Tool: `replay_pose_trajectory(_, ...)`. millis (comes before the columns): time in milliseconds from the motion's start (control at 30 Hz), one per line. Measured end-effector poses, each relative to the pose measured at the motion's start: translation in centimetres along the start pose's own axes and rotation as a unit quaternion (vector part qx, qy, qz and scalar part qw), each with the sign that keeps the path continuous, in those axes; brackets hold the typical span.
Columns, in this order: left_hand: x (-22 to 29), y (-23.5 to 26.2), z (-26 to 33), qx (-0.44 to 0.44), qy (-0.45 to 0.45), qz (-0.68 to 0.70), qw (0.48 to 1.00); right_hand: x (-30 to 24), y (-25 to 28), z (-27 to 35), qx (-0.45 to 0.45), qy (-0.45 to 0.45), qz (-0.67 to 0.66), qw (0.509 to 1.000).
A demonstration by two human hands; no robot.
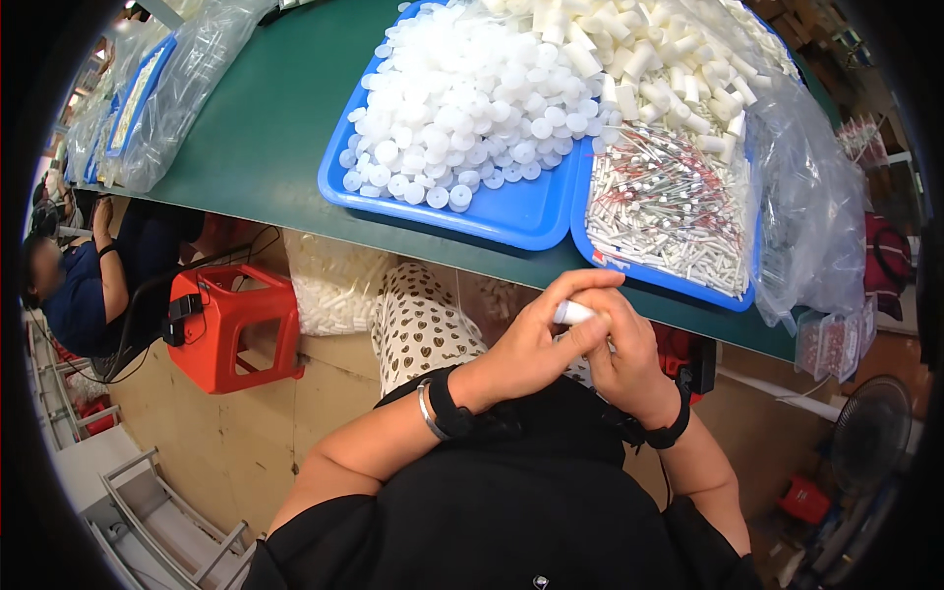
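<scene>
My hands meet in front of my body, just off the near edge of the green table. Closed fingers of my left hand (pixel 526 344) grip a small white cylinder (pixel 571 313), whose end pokes out beside the thumb. Against it presses my right hand (pixel 637 362), its fingers curled in; what they hold is hidden. Beyond the hands, a blue tray (pixel 536 224) carries a heap of translucent white discs (pixel 442 118). To its right, a second blue tray (pixel 678 287) holds thin white pieces with red wires (pixel 674 192), with thicker white cylinders (pixel 654 64) piled behind.
Clear plastic sheeting (pixel 801 197) hangs at the right tray's side. The green table (pixel 261 128) extends left to another bagged blue tray (pixel 141 93). A red stool (pixel 236 329) stands below, near a seated person (pixel 84 280). At lower right is a fan (pixel 872 433).
</scene>
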State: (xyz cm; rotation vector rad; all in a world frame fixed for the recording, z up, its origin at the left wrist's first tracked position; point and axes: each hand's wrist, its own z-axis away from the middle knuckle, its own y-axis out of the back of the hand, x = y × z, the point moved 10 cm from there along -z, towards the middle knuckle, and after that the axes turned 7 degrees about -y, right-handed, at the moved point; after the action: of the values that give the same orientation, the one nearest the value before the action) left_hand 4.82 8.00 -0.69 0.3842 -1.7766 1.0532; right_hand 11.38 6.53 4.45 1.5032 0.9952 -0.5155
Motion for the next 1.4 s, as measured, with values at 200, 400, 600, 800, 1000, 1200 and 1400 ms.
replay_pose_trajectory(200, -1.1, 0.0, -0.2, 0.056, 0.056, 0.244, 0.967, -1.0, 0.9, -0.7, 0.067, 0.073, 0.098, 0.990)
replay_pose_trajectory(400, -1.5, -0.6, 0.4, 0.072, 0.078, 0.315, 0.943, -1.9, 0.4, -0.6, 0.027, 0.124, 0.164, 0.978)
replay_pose_trajectory(600, -2.4, -0.2, 0.7, 0.119, 0.056, 0.369, 0.920, -0.6, -1.2, -0.6, 0.024, 0.008, 0.181, 0.983)
replay_pose_trajectory(800, -2.1, 0.8, 0.4, 0.118, 0.064, 0.338, 0.931, -1.0, -0.9, -1.2, 0.082, -0.010, 0.081, 0.993)
replay_pose_trajectory(1000, -2.1, 0.0, 0.8, 0.118, 0.038, 0.300, 0.946, -0.3, -1.9, -0.5, 0.031, -0.028, 0.068, 0.997)
replay_pose_trajectory(1200, -2.5, 0.9, 1.4, 0.116, 0.068, 0.223, 0.966, 3.5, -3.6, 0.0, -0.029, -0.172, -0.187, 0.967)
replay_pose_trajectory(1400, -2.1, 1.8, 1.5, 0.120, 0.077, 0.199, 0.970, 4.4, -6.4, 1.9, -0.156, -0.375, -0.438, 0.802)
